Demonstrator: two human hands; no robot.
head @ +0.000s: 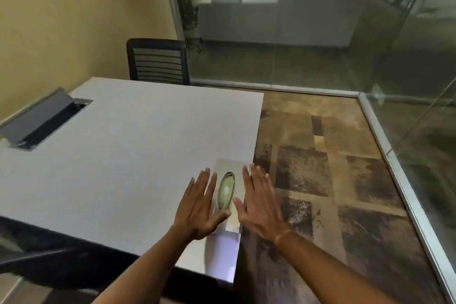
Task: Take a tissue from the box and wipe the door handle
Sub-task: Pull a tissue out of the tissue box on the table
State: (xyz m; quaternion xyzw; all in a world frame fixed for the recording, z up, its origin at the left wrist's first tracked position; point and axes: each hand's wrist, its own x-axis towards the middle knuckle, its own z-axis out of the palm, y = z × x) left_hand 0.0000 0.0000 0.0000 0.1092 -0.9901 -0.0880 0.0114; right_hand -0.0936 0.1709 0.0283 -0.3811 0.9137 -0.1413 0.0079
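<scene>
A pale tissue box with an oval green-rimmed opening sits at the right edge of the grey table. My left hand hovers flat over the box's left side, fingers spread, thumb near the opening's lower end. My right hand is flat and spread over the box's right side and the table edge. Neither hand holds anything. No tissue sticks out that I can make out. No door handle is clearly in view.
An open cable hatch is set in the table's left part. A black chair stands behind the table against the yellow wall. Glass partitions with metal frames run along the back and right, around patterned carpet.
</scene>
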